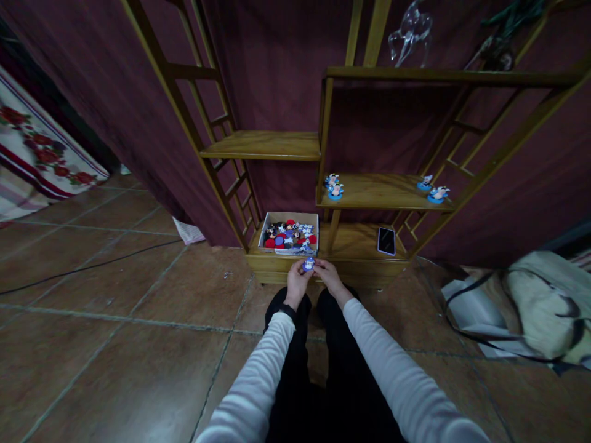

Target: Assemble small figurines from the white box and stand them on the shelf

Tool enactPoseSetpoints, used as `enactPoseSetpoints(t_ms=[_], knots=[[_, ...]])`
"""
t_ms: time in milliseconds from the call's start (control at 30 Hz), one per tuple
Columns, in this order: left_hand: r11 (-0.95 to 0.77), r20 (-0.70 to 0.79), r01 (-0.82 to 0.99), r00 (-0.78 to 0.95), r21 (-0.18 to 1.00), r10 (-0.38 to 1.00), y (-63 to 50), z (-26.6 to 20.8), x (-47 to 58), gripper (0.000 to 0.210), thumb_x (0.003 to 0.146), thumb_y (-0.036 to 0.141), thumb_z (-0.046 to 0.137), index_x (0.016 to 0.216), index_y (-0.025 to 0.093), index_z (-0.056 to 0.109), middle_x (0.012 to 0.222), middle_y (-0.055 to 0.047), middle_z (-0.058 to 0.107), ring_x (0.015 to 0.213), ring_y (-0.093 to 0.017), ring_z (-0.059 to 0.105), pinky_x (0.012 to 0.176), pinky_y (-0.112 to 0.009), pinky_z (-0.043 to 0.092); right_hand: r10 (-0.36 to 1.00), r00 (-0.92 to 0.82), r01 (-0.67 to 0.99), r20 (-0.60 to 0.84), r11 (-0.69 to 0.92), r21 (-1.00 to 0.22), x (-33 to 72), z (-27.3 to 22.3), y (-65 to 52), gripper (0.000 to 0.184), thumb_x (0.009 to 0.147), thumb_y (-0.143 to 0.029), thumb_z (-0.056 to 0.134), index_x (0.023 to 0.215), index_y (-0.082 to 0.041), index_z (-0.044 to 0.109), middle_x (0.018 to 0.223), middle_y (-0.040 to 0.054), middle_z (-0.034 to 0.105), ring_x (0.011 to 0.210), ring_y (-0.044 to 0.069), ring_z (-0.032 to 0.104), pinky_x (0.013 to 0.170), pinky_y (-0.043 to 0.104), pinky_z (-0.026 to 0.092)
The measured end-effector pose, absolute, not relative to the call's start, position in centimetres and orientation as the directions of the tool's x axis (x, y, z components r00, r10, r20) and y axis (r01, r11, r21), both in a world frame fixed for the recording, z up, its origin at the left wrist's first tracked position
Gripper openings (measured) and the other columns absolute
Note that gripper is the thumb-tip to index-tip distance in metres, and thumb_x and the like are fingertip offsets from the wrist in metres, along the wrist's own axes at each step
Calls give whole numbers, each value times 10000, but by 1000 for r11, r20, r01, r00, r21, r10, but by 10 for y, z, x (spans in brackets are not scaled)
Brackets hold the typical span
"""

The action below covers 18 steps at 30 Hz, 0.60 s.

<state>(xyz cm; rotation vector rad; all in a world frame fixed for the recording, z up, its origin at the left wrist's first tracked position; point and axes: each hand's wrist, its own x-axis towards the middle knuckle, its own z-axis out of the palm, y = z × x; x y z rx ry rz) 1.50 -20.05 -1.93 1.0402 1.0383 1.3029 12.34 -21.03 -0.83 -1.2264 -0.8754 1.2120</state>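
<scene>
Between my two hands, just in front of the box, is a small purple and white figurine (308, 264). My left hand (298, 280) pinches it from the left, and my right hand (329, 274) has its fingers closed on the right side. A cardboard box (290, 251) full of small figurines with red, purple, white and black parts stands right behind my hands on the low cabinet (277, 266). On the middle shelf (376, 192), two blue-based figurines (335, 191) stand at the left end and two more figurines (438, 194) at the right end.
A phone or tablet with a dark screen (386, 241) lies on the cabinet's right part. Higher up stand a clear glass horse (410, 34) and a dark green ornament (503, 43). A pale bag (538, 301) with a black strap rests on the tiled floor at right. A black cable (92, 266) runs at left.
</scene>
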Motion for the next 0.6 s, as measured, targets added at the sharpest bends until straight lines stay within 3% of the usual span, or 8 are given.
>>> enactPoseSetpoints(t_ms=[600], knots=[[154,-77,-402,201,903,976,-204,-12,11,315,641,260,699,913,115,634,892,-87,669,848,-186,627,847,-392,477,980,150,-242,-131,-92,-966,125,0,-212,334,558,-301,662,867,-175,675,832,38,689,701,153,613,628,271,477]])
